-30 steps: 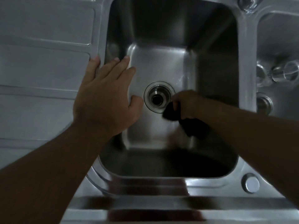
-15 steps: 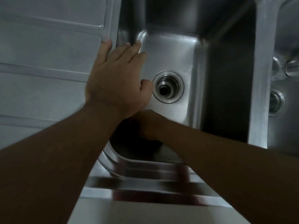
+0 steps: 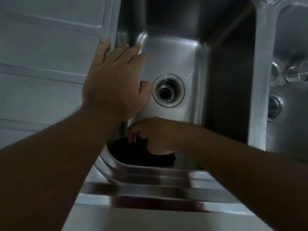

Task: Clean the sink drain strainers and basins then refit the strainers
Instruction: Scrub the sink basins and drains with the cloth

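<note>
The steel left basin point(image 3: 168, 52) has an open drain hole point(image 3: 168, 90) with no strainer in it. My left hand point(image 3: 115, 80) lies flat with straight fingers on the basin's left rim, its thumb near the drain ring. My right hand point(image 3: 153, 135) is down in the near left corner of the basin and grips a dark cloth point(image 3: 143, 156) against the steel. A second, smaller basin point(image 3: 293, 47) is at the right with its own drain point(image 3: 275, 106).
A ribbed steel drainboard point(image 3: 46, 60) stretches to the left of the basin. Shiny tap parts point(image 3: 290, 72) hang over the right basin. The sink's stepped front edge point(image 3: 150, 180) runs below my arms.
My right hand has moved with the dark cloth from beside the drain to the basin's near left corner. My left hand stays on the rim. The view has shifted left.
</note>
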### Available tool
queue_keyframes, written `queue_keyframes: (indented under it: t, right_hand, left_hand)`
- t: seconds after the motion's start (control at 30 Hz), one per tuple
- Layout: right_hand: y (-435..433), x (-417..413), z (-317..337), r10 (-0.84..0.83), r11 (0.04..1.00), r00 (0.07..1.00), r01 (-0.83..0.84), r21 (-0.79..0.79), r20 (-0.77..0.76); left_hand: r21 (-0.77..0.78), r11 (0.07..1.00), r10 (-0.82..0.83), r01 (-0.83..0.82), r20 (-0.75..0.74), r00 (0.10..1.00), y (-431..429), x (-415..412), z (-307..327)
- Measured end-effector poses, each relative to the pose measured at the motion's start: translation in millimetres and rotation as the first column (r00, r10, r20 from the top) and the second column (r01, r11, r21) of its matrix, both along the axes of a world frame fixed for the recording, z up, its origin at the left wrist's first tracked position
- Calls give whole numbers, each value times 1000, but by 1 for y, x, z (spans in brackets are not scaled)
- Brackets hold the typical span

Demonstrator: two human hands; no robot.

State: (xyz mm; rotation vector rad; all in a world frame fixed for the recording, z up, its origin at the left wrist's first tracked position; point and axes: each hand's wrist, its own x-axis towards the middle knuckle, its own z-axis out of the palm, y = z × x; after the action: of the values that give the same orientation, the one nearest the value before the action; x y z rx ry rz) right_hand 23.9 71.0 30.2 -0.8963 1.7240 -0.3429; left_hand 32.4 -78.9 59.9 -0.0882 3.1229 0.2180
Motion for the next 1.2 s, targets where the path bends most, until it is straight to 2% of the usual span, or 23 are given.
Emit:
queue_keyframes:
  t: [0.07,0.17,0.23,0.4,0.47,0.53,0.6,0.63,0.73,0.83,0.93,1.1,1.13,1.2]
  right_hand:
    - [-4,6,-12,26,1000,997,-26,10,-76]
    - [2,2,-28,90,988,989,-74,134,-121]
    - [6,1,-36,101,991,982,-86,99,-160]
    - [20,3,-56,158,983,899,-184,-25,-408]
    - [20,-7,-60,109,989,869,-145,-38,-482]
    - [18,-23,-60,9,999,838,-33,-35,-545]
    - [21,-33,-57,-28,999,856,44,20,-517]
    - [25,-32,-54,11,995,891,34,91,-454]
    - [47,-15,-42,251,934,943,-177,310,-218]
    - [64,-16,-33,332,865,936,-256,431,-112]
    - [71,-23,-38,247,892,957,-163,422,-152]
    - [66,-46,-53,41,934,947,78,349,-320]
    - [64,-60,-53,10,942,921,123,314,-390]
    - [62,-99,-53,-2,956,808,174,236,-590]
  left_hand:
    - [-10,1000,0,0,2,1000,-1,-1,0]
    - [-19,1000,6,-6,16,1000,0,-1,0]
    - [-24,1000,7,-7,22,1000,0,-1,-1]
    - [-28,1000,10,-10,27,1000,0,-1,0]
    - [-29,1000,13,-12,32,999,1,-1,1]
    - [-27,1000,18,-17,31,999,1,-1,2]
    - [-23,1000,15,-14,41,999,1,-1,3]
    - [-21,1000,11,-10,46,999,1,-1,3]
    - [-18,1000,7,-6,44,999,1,-1,4]
    - [-7,1000,12,-12,42,999,2,0,5]
    - [0,1000,6,-6,42,999,2,-2,6]
    - [22,1000,11,-12,57,998,3,-3,8]
    - [18,1000,8,-9,64,998,2,-3,8]
    - [14,1000,6,-7,68,998,2,-3,8]
